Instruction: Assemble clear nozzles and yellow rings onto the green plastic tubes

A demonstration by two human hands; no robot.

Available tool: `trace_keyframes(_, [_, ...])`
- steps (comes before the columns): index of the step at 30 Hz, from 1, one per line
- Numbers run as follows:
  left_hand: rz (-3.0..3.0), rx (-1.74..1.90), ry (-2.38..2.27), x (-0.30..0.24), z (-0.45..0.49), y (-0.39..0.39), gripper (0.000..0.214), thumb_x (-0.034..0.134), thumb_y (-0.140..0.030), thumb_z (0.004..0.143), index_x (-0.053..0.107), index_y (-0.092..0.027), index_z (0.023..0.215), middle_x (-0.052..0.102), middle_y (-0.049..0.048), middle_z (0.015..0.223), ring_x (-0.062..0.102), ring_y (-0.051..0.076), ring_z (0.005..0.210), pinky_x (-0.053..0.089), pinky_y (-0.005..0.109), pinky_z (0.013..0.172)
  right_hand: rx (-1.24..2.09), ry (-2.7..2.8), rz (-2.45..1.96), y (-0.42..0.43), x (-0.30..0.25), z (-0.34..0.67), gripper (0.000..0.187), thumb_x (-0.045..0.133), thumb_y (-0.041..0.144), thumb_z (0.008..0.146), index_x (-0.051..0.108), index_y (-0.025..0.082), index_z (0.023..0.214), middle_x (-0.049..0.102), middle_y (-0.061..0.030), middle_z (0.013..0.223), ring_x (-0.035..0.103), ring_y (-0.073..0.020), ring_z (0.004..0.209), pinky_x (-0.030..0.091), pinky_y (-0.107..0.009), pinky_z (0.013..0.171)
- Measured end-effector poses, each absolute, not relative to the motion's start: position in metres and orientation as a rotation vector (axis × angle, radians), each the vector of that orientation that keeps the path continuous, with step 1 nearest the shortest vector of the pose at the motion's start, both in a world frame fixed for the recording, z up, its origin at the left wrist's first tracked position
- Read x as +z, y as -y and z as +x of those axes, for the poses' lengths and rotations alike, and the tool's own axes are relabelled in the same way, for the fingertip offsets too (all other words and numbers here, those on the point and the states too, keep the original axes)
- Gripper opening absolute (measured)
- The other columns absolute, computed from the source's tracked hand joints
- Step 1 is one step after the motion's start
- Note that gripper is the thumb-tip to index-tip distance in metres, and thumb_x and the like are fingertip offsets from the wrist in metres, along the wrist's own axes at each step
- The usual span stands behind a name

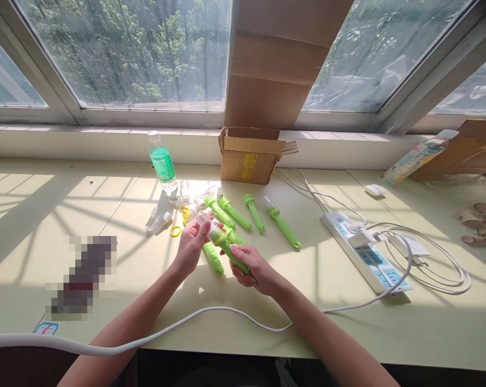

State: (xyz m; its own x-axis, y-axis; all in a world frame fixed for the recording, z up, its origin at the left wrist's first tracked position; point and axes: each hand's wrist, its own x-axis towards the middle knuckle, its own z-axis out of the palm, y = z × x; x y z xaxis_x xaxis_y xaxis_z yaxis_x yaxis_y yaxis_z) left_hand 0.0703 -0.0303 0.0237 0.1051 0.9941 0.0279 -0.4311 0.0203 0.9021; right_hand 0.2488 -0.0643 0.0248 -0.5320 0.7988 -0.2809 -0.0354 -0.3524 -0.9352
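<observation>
My right hand (251, 266) is wrapped round a green plastic handle (229, 250) with a threaded neck. My left hand (193, 239) pinches a clear plastic cover (203, 217) at the handle's upper end; whether the two are joined I cannot tell. A yellow ring shows round the neck. Under and beyond my hands lie several more green handles (237, 215), one (283, 228) with clear prongs at its top. To the left are clear plastic covers (158, 221) and loose yellow rings (175, 231). Glare blurs the small parts behind my left hand.
A water bottle (162, 164) and an open cardboard box (248, 158) stand near the window sill. On the right lies a power strip (363, 252) with plugged chargers and coiled cables. A white cable (226, 309) crosses the table's front over my forearms' area. A blurred-out dark object (84, 277) lies left.
</observation>
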Motion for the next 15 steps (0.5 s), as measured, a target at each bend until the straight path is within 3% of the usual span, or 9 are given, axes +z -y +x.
trace_keyframes(2, [0.959,1.327,-0.845,0.025,0.073,0.033,0.046,0.069,-0.047,0.081,0.061,-0.014,0.113,0.073,0.0106,0.1,0.07,0.024,0.091,0.056,0.037,0.08,1.508,1.538,-1.149,0.065,0.019,0.248,0.039,0.047,0.055,0.092,0.057,0.019,0.082,0.039,0.0066,0.053,0.029,-0.0075,0.041,0.025,-0.022,0.041])
trace_keyframes(4, [1.007,1.352,-0.879,0.028,0.076,0.036,0.044,0.067,-0.046,0.083,0.061,-0.015,0.114,0.072,0.0103,0.103,0.07,0.023,0.094,0.055,0.037,0.084,0.919,1.75,-1.248,0.066,0.012,0.249,0.031,0.05,0.046,0.093,0.064,0.019,0.093,0.051,0.0009,0.062,0.043,-0.0117,0.053,0.033,-0.025,0.051])
trace_keyframes(7, [1.006,1.368,-0.893,0.028,0.079,0.039,0.044,0.065,-0.046,0.084,0.061,-0.016,0.116,0.072,0.0098,0.105,0.069,0.023,0.097,0.055,0.038,0.087,0.266,1.96,-1.36,0.065,0.003,0.253,0.032,0.049,0.037,0.095,0.064,0.017,0.115,0.063,-0.0067,0.074,0.053,-0.0163,0.063,0.031,-0.026,0.053])
trace_keyframes(10, [0.912,1.377,-0.921,0.026,0.081,0.038,0.048,0.069,-0.044,0.082,0.059,-0.015,0.118,0.072,0.0104,0.105,0.068,0.024,0.099,0.055,0.037,0.087,-0.103,2.082,-1.38,0.063,-0.002,0.255,0.033,0.047,0.034,0.097,0.066,0.016,0.119,0.064,-0.0071,0.071,0.053,-0.0155,0.061,0.027,-0.026,0.05])
trace_keyframes(15, [0.819,1.402,-0.871,0.024,0.079,0.035,0.045,0.071,-0.041,0.08,0.059,-0.013,0.113,0.071,0.0121,0.105,0.068,0.024,0.098,0.054,0.035,0.083,-0.436,2.157,-1.279,0.063,-0.003,0.253,0.032,0.048,0.032,0.098,0.068,0.014,0.117,0.06,-0.0042,0.061,0.051,-0.014,0.055,0.028,-0.027,0.05])
